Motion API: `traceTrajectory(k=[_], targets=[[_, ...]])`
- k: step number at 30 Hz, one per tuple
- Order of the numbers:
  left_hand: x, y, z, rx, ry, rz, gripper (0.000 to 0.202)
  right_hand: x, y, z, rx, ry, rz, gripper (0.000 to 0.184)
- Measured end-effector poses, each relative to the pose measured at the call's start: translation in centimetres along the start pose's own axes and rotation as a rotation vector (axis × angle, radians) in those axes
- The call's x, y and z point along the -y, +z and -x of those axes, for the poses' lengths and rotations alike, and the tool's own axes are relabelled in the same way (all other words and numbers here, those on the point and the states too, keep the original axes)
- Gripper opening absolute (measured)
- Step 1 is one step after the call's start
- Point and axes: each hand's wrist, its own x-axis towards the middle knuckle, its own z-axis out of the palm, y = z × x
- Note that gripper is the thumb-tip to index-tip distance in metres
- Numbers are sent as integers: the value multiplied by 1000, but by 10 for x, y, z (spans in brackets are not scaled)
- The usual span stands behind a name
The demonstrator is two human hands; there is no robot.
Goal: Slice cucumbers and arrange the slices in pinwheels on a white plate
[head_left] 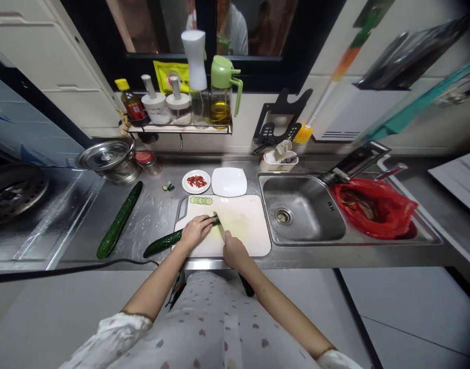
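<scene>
A white cutting board (246, 225) lies on the steel counter in front of me. My left hand (196, 230) is closed over a cucumber (164, 243), pinning it to the board's left side. My right hand (234, 251) grips a knife (219, 228) whose blade meets the cucumber's end beside my left fingertips. Several cucumber slices (201, 200) sit in a row at the board's far edge.
A second whole cucumber (119, 220) lies on the counter to the left. Behind the board are a plate of red pieces (196, 181) and a white dish (229, 181). A sink (302, 212) with a red bag (373, 207) is at right; a pot (108, 161) sits far left.
</scene>
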Motion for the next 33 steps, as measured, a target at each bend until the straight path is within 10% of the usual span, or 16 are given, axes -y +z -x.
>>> traceTrajectory(k=[33], targets=[[2, 2, -1, -22, 15, 20, 31, 8, -5, -20, 22, -1, 13, 36]])
